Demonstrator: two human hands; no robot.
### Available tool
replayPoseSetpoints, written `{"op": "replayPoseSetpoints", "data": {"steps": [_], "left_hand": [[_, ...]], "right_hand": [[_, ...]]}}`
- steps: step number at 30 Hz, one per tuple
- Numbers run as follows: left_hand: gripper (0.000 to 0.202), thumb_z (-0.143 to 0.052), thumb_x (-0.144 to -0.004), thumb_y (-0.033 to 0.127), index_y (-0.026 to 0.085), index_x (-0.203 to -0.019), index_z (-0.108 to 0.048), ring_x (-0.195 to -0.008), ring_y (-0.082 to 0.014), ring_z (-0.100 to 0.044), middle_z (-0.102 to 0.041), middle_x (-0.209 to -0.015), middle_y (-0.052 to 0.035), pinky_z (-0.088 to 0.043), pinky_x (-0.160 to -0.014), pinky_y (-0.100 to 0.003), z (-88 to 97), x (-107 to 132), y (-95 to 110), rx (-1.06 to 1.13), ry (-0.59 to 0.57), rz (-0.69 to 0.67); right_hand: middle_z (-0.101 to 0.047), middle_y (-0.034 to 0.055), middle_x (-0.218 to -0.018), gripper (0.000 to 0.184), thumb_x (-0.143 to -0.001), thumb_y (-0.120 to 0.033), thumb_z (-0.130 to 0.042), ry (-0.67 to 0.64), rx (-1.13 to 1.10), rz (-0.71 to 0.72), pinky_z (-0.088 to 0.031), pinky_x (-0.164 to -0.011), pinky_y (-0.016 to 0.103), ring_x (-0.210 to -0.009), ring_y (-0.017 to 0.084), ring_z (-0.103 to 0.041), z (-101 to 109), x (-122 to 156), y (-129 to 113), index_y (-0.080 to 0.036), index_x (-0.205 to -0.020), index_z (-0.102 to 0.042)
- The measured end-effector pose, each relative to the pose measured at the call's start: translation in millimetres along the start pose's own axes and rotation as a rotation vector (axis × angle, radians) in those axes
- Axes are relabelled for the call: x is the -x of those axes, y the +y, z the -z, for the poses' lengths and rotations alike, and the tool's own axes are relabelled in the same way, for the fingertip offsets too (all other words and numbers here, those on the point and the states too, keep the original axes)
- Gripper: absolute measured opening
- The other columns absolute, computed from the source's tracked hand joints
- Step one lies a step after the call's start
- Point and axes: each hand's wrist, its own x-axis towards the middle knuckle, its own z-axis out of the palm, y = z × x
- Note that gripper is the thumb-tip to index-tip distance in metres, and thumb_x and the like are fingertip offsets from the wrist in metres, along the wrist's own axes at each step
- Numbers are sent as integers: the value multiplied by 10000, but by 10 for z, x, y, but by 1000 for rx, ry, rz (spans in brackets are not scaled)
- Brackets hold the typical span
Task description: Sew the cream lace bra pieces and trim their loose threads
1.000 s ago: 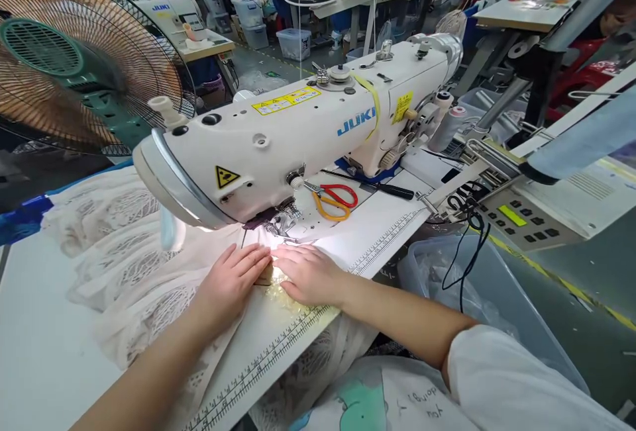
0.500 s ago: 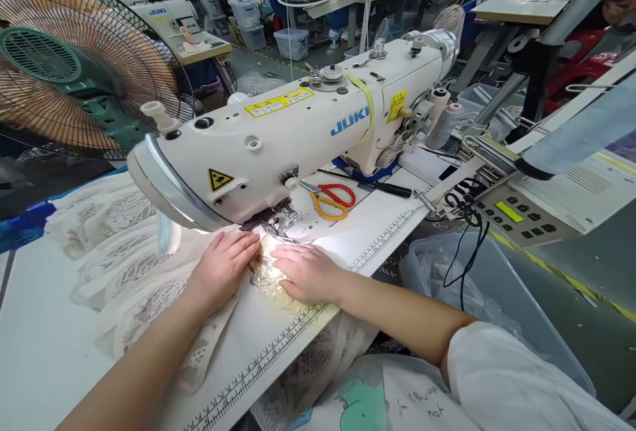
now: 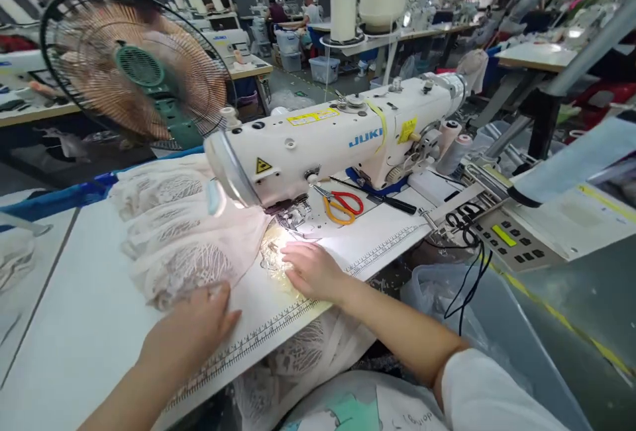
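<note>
A: State position of the pale lace fabric point(image 3: 186, 245).
B: Bunched in folds on the white table point(image 3: 84, 298), left of the sewing machine point(image 3: 318, 146). Drawn to a narrow corner just below the machine head, near the needle area. Similar cloth point(image 3: 298, 351) noted below the front edge; impossible to confirm as the same piece.
A: Report on the left hand point(image 3: 201, 318).
B: Laid at the near edge of the folds, touching the lace, thumb apart from fingers. Partly hidden at the fingertips; impossible to confirm any grip.
A: And the right hand point(image 3: 311, 269)?
B: Palm down, fingers loosely extended, resting on a crinkled yellowish patch point(image 3: 276, 262) in front of the machine.
A: List items nearby.
B: Recorded beyond the right hand: snips point(image 3: 332, 194) with red and orange handles, then a black-handled screwdriver point(image 3: 400, 204). Printed along the front edge: a ruler scale point(image 3: 278, 322). Logged at far left: a large fan point(image 3: 142, 67).
</note>
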Motion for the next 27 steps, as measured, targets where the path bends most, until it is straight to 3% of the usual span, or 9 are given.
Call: {"op": "replayPoseSetpoints", "data": {"steps": [2,5,8,11,13,16,19,23,27], "left_hand": [[598,-209,-905,369,75,-1357,-465,-1062,-384,-595,-575,-1220,-261,-474,-816,-476,-56,-80,-138,21,44,67],[601,-235,-900,393,115,-1394,-437,-1123,-409,-553,-509,-1323,-264,-432,-877,-527,-170,-160,-331,59,135,136],[588,-292,-887,389,143,-1403,-431,-1171,-402,-522,-480,-1376,-239,-415,-911,-533,-316,-181,-419,173,214,141],[572,-349,-875,358,124,-1387,-451,-1234,-393,-473,-482,-1379,-235,-382,-965,-533,-444,-173,-410,286,293,147],[562,-378,-874,342,114,-1383,-452,-1273,-385,-440,-462,-1397,-238,-361,-995,-526,-509,-157,-391,337,322,156],[552,-419,-877,335,111,-1381,-452,-1336,-372,-370,-412,-1443,-235,-331,-1033,-511,-583,-124,-388,384,335,153],[537,-436,-889,333,115,-1380,-449,-1361,-348,-342,-389,-1467,-222,-313,-1057,-487,-638,-95,-410,422,357,129],[508,-427,-902,311,111,-1369,-452,-1352,-340,-353,-397,-1463,-216,-311,-1051,-483,-671,-63,-437,441,391,115],[494,-391,-915,280,65,-1356,-455,-1341,-367,-354,-398,-1450,-246,-298,-1046,-502,-670,-26,-453,520,423,66]], "right_hand": [[-706,114,-1048,221,-853,-231,-537,-56,-141,56,-474,-941,341,-1042,201,-633,93,232,-150,-135,-1021,-645],[-723,64,-994,254,-890,-341,-520,-494,-344,185,-493,-863,247,-959,160,-663,196,704,-269,-180,-1016,-670],[-728,74,-1001,268,-836,-342,-603,-780,-222,-39,-505,-834,261,-939,199,-674,167,1086,-129,-182,-1032,-693],[-685,108,-1123,248,-845,-229,-570,-574,129,-427,-469,-915,327,-1066,253,-622,15,1232,141,-179,-1058,-684],[-698,119,-1063,214,-879,-214,-516,-559,249,-482,-464,-906,349,-1040,268,-625,-116,1227,289,-165,-976,-701],[-721,90,-824,271,-904,-257,-492,-640,333,-480,-488,-813,337,-868,258,-662,-292,1170,411,-177,-752,-702],[-714,90,-748,283,-893,-298,-519,-668,399,-494,-504,-748,338,-798,267,-669,-396,1123,477,-182,-706,-696],[-726,109,-960,205,-882,-276,-542,-634,434,-470,-520,-825,381,-959,288,-659,-439,1084,588,-184,-956,-710],[-662,83,-1187,338,-853,-239,-592,-590,421,-353,-431,-1018,456,-1177,278,-560,-474,1031,739,-245,-1189,-624]]}}
